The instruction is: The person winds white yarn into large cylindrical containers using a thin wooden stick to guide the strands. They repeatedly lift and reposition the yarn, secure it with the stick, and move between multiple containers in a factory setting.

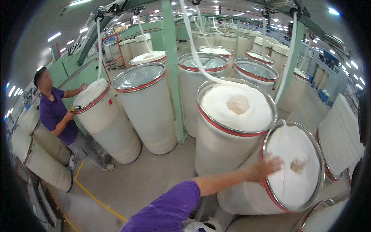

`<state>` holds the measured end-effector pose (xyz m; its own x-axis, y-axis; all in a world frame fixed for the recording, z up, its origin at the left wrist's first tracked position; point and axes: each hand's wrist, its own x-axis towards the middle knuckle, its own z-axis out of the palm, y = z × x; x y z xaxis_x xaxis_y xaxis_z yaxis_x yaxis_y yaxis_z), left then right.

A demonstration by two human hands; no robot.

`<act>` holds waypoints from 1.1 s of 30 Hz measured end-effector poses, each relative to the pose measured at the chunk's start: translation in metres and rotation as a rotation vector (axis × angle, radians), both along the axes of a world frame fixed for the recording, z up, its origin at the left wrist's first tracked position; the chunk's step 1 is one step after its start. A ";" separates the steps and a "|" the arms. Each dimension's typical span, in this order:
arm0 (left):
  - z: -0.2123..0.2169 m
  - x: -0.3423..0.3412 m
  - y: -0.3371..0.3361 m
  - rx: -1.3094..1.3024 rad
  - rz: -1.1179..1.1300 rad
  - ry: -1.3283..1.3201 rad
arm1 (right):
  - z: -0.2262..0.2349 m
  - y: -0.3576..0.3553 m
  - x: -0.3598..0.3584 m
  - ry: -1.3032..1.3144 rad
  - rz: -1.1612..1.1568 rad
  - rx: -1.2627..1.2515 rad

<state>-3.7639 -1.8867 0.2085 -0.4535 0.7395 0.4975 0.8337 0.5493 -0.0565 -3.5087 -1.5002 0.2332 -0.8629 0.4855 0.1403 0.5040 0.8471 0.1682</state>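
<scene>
Reaching across w/ one hand [266,168], fingers spread but blurred, palm lying on the rim of a tilted can [247,193] at lower right. Can is leaning left, long axis slanting, open top w/ coiled white sliver [293,166] facing right & up. Upright can [228,127] is standing just behind, touching it.

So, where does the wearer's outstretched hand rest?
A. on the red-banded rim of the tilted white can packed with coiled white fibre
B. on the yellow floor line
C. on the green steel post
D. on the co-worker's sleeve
A: the left hand lies on the rim of the tilted white fibre-filled can.
</scene>
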 end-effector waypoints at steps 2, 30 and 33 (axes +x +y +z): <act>0.000 -0.036 -0.046 0.358 0.160 -0.051 | 0.007 -0.012 0.000 -0.108 0.065 -0.020; 0.019 -0.096 -0.144 0.002 0.789 -0.049 | 0.005 -0.042 -0.047 0.195 -0.261 0.021; 0.010 -0.089 -0.126 0.085 0.737 0.004 | 0.014 -0.043 -0.048 0.108 -0.283 -0.053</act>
<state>-3.8531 -2.0125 0.2184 -0.8153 0.2029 0.5423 0.2473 0.9689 0.0091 -3.5566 -1.5434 0.2474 -0.6738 0.7136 0.1920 0.7338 0.6767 0.0600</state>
